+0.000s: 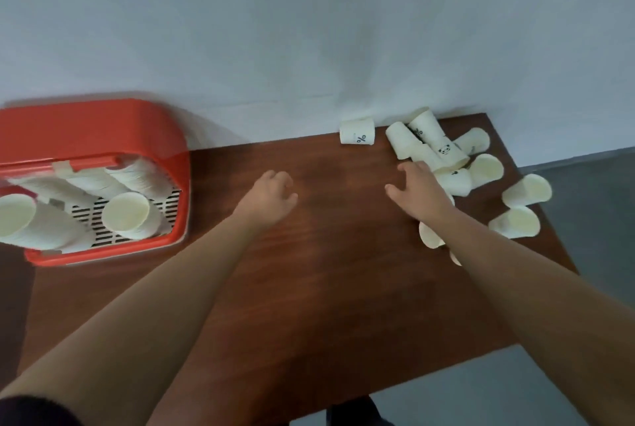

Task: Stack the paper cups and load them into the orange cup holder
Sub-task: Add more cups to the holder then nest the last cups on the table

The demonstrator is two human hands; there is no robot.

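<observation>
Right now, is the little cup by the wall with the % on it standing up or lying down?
Upside down. The cup with the % mark stands on its rim on the table, wider end down, apart from the tipped-over cups.

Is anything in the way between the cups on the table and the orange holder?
Nothing visible blocks it. Between the loose paper cups and the orange cup holder lies bare brown table; only the empty left hand hovers there. The right hand reaches the cups.

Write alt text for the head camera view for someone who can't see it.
Two bare arms reach over a brown table: the right hand spreads open at a loose pile of paper cups by the wall, and the left hand hovers empty mid-table. At far left, an orange cup holder already contains stacked cups.
</observation>
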